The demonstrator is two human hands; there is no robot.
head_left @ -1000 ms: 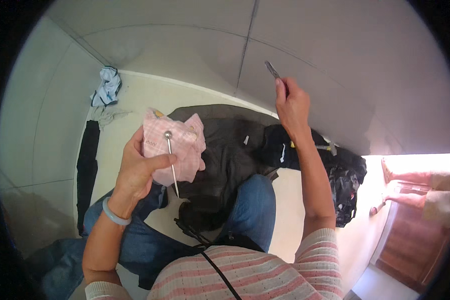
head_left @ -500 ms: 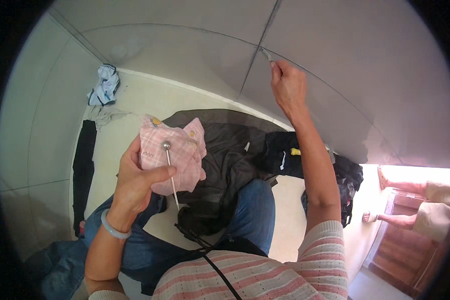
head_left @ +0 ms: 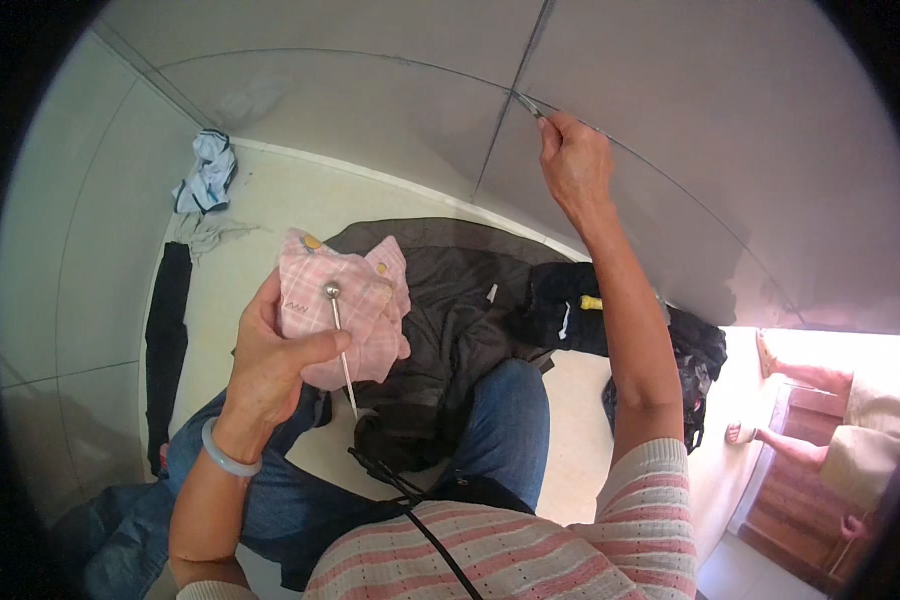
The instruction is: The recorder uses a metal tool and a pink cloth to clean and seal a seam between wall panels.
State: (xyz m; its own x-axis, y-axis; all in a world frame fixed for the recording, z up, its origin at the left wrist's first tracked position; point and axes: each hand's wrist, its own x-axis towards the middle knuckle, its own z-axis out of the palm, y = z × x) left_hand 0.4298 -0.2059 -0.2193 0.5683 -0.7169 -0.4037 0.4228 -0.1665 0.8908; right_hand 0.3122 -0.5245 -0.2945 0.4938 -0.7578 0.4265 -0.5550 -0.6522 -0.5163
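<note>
A pink checked cloth point(head_left: 345, 315) is held up over the lap in the left hand point(head_left: 270, 365), together with a thin metal pin with a round head point(head_left: 338, 335) that lies across the cloth under the thumb. The left grip is closed around both. The cloth is judged light, soft and limp; it is best gathered in a bunch, as it is now, since a loose corner would droop. The pin is judged stiff, smooth and slippery, with a sharp lower end, so it is best pinched along the shaft just below the head.

The right hand point(head_left: 575, 165) is raised well apart, its grip closed narrowly on a small slim metal tool point(head_left: 530, 105); whether a thread runs from it cannot be told. A dark jacket point(head_left: 450, 320) lies spread on the floor point(head_left: 260, 215) beyond the knees, near a blue-and-white rag point(head_left: 208, 172).
</note>
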